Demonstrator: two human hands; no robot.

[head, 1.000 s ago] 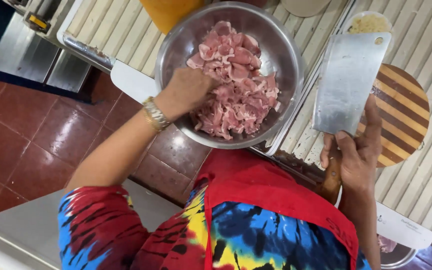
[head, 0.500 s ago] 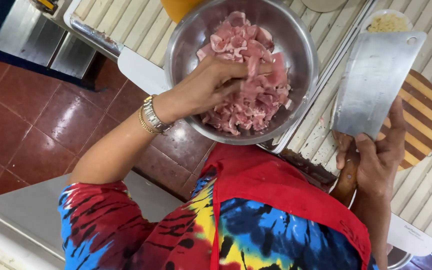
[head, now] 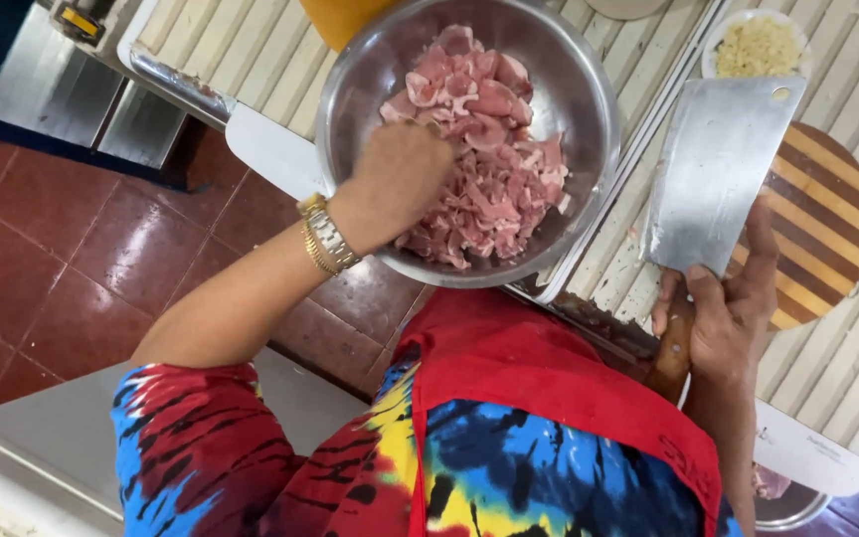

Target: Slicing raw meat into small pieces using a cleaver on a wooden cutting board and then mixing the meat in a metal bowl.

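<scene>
The left hand (head: 405, 169) is curled down into the sliced raw meat (head: 484, 149) in the steel bowl (head: 350, 109), fingers closed on some pieces. The right hand (head: 733, 308) grips the cleaver (head: 718, 189) handle tightly, the blade flat above the striped wooden board (head: 827, 219). The bowl seems to overhang the counter edge, so a strong push could tip it, and the raised blade may swing toward the body

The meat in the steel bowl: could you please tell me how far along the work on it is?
Done: the meat lies cut into small pieces in the bowl. In hand: the left hand presses into the meat, and the right hand grips the cleaver beside the striped board. Left: the small dish of pale minced bits sits apart, apparently not yet added.
</scene>
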